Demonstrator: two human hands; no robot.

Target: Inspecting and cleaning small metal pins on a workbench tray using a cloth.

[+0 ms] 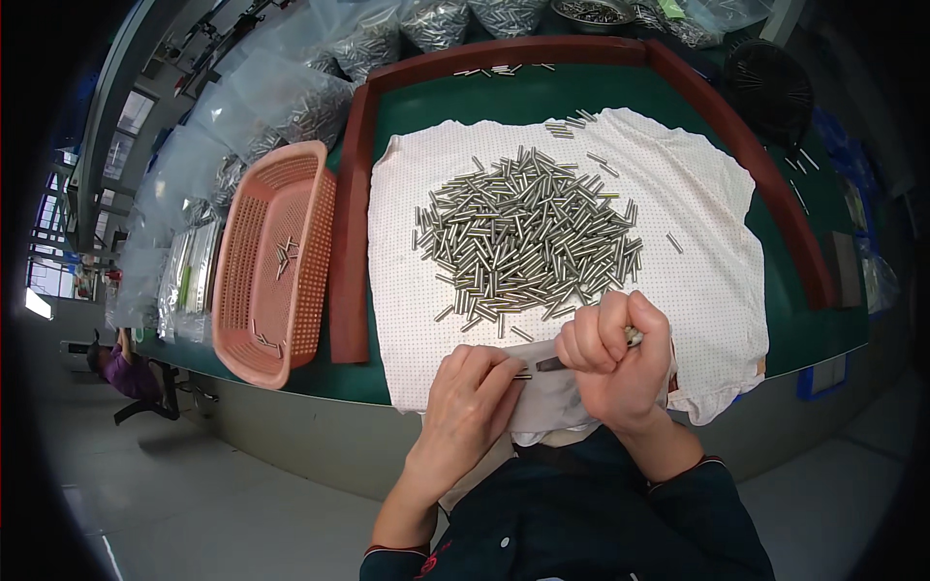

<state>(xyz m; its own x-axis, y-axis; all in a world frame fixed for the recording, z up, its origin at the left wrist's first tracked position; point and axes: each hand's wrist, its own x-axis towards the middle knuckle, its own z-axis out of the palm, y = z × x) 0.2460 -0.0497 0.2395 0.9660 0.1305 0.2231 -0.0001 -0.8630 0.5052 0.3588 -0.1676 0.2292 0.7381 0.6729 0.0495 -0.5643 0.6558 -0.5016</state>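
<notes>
My left hand point(467, 399) is closed, pinching a short metal pin point(524, 377) between thumb and fingertips. In a fist, my right hand point(620, 360) grips a slim tool with a dark flat tip point(551, 365). That tip points left, close to the pin's end; whether they touch I cannot tell. Most of the tool is hidden by my fingers, with its end showing near the thumb. Both hands are over a greyish cloth point(542, 412) at the table's near edge. Just beyond lies a large heap of loose metal pins point(528, 232) on a white dotted cloth point(707, 290).
A pink perforated basket point(300, 320) with a few pins stands at left. Dark red wooden rails point(351, 232) frame the green table point(417, 97). Clear bags of metal parts point(368, 44) and a metal bowl point(593, 14) line the back. Another person point(136, 376) sits far left.
</notes>
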